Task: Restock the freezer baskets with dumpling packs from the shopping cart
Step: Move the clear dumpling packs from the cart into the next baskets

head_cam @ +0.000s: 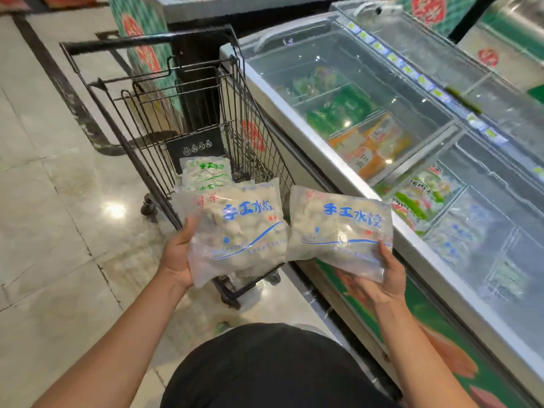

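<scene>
My left hand (179,254) grips a clear dumpling pack with blue lettering (238,228) by its lower left corner. My right hand (382,278) holds a second dumpling pack of the same kind (338,228) from below at its lower right. Both packs hang side by side above the near end of the black wire shopping cart (153,119). More dumpling packs with green lettering (206,173) lie in the cart's bottom. The chest freezer (297,134) runs along the right, with sliding glass lids over its baskets; similar blue-print packs (459,231) show under the glass.
Green packs (341,110) and orange packs (371,145) fill the farther freezer baskets. A second freezer (435,51) stands behind the first. A pillar with green and red wrap (141,33) rises beyond the cart. Glossy tile floor (44,187) spreads to the left.
</scene>
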